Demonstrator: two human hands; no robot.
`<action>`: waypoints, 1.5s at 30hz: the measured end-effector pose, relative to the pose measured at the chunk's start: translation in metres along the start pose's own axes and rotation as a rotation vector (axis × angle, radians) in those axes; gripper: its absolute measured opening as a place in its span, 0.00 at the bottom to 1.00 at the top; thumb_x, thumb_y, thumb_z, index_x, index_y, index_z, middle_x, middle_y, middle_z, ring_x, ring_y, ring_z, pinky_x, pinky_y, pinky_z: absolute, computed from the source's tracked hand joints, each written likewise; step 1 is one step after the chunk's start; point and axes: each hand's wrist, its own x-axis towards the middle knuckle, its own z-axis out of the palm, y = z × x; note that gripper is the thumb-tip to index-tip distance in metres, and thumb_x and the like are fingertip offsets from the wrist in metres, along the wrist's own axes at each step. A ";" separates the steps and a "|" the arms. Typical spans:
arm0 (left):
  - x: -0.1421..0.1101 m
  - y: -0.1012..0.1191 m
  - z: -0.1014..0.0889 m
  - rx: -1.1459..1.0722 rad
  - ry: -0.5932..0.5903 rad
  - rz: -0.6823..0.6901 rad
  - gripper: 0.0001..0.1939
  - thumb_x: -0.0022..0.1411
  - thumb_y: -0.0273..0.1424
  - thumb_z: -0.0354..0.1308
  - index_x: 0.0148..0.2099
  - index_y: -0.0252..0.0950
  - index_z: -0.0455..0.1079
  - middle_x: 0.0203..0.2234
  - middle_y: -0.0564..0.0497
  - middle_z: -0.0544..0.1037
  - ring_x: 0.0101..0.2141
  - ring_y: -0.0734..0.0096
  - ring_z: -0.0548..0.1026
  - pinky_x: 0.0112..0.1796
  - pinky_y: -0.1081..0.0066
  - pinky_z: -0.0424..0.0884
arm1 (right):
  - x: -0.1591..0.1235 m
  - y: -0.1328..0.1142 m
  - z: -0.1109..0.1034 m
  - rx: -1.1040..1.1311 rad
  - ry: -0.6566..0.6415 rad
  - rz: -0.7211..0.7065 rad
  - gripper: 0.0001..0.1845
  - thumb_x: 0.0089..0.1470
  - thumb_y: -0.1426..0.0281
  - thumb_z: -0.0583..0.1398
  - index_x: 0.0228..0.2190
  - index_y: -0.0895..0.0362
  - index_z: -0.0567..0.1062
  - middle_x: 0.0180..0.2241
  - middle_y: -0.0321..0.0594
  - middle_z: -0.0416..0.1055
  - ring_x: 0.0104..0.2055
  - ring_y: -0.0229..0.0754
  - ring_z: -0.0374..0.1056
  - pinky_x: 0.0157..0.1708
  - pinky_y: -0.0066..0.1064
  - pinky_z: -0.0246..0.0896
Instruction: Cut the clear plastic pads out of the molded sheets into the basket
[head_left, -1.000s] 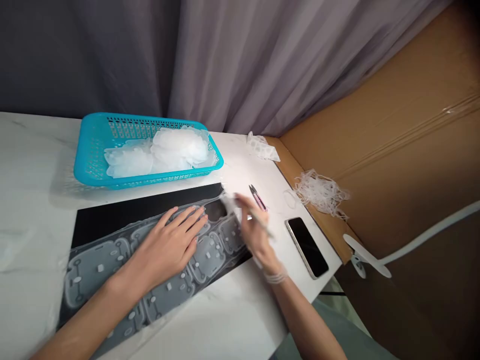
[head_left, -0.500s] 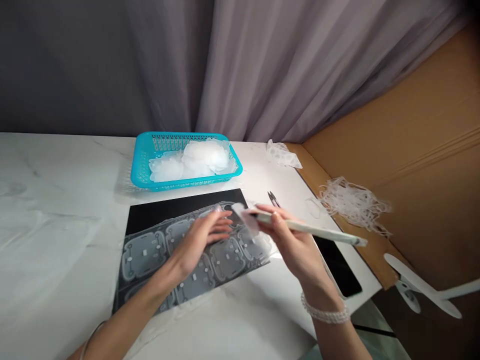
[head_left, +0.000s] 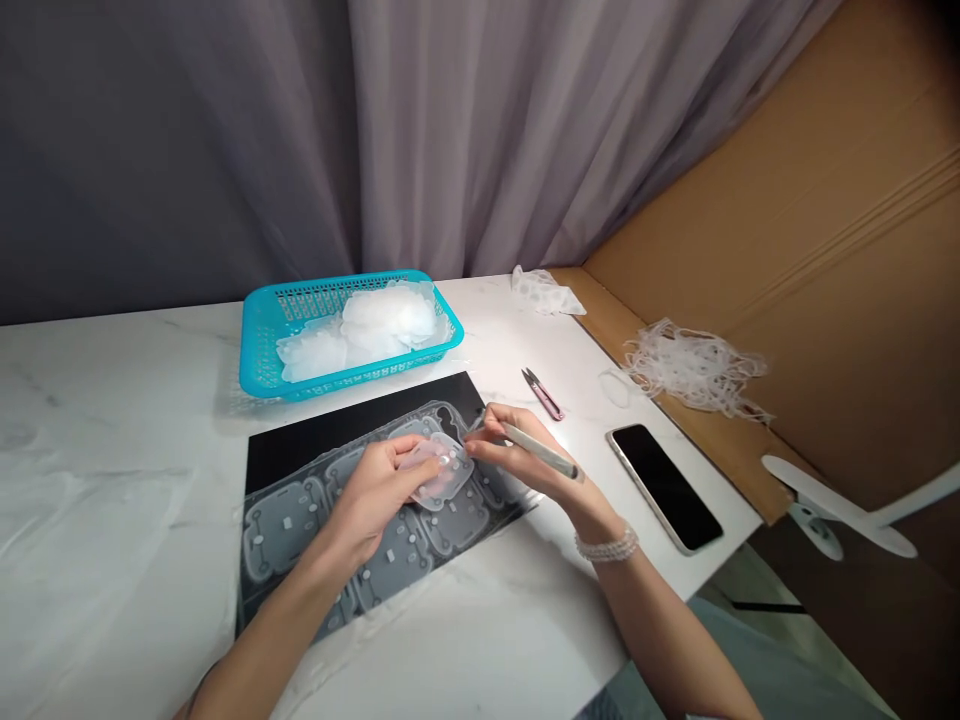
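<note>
Between the thumb and fingers of my left hand is a small translucent rounded sheet piece. My right hand is closed round a slim pale pen-like tool, its tip end close to the piece's right edge; whether it touches I cannot tell. Below both hands lies a clear sheet with several rounded panels, each with small white spots. It rests on a black mat and shows a dark opening near its top right corner.
Behind the mat stands a blue basket holding a heap of translucent pieces. To the right lie thread snips, a phone, a tangle of clear strips and a crumpled perforated sheet. Cardboard walls the right side.
The translucent piece has passed from my right hand to my left. My right hand now points the tool's tip at it. The view has shifted, showing the whole phone and snips.
</note>
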 end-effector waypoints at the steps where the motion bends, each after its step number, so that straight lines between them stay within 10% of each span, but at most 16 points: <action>1: 0.000 0.001 0.001 0.030 0.004 0.015 0.14 0.51 0.37 0.69 0.37 0.33 0.76 0.30 0.48 0.81 0.30 0.70 0.77 0.31 0.75 0.69 | 0.000 -0.001 0.002 0.056 -0.020 -0.009 0.18 0.54 0.69 0.60 0.24 0.52 0.53 0.20 0.27 0.56 0.23 0.34 0.52 0.23 0.27 0.47; 14: 0.005 0.012 0.024 0.642 0.235 0.418 0.11 0.59 0.35 0.60 0.31 0.37 0.81 0.27 0.51 0.82 0.33 0.58 0.79 0.34 0.69 0.70 | 0.001 0.008 0.013 -0.341 0.292 -0.241 0.14 0.58 0.72 0.51 0.24 0.52 0.51 0.21 0.28 0.48 0.25 0.35 0.42 0.25 0.29 0.40; 23: -0.009 0.019 -0.003 -0.119 0.025 0.104 0.19 0.57 0.39 0.68 0.48 0.34 0.79 0.40 0.44 0.83 0.42 0.60 0.80 0.43 0.66 0.76 | 0.004 0.009 -0.014 -0.314 0.460 -0.211 0.17 0.60 0.63 0.57 0.25 0.52 0.55 0.26 0.36 0.68 0.31 0.40 0.64 0.35 0.33 0.56; 30: -0.027 0.017 -0.015 -0.289 0.018 0.109 0.14 0.59 0.32 0.67 0.48 0.38 0.79 0.42 0.48 0.83 0.39 0.68 0.80 0.38 0.74 0.77 | -0.005 -0.033 0.024 0.284 0.013 -0.131 0.21 0.54 0.66 0.64 0.24 0.52 0.54 0.26 0.34 0.71 0.31 0.39 0.66 0.30 0.30 0.57; 45: -0.054 -0.007 -0.057 -0.447 0.148 -0.026 0.12 0.65 0.26 0.59 0.49 0.31 0.78 0.37 0.41 0.84 0.41 0.60 0.82 0.45 0.66 0.78 | 0.009 -0.007 0.052 0.675 -0.014 0.099 0.24 0.50 0.73 0.68 0.23 0.53 0.55 0.23 0.32 0.72 0.28 0.37 0.68 0.31 0.30 0.60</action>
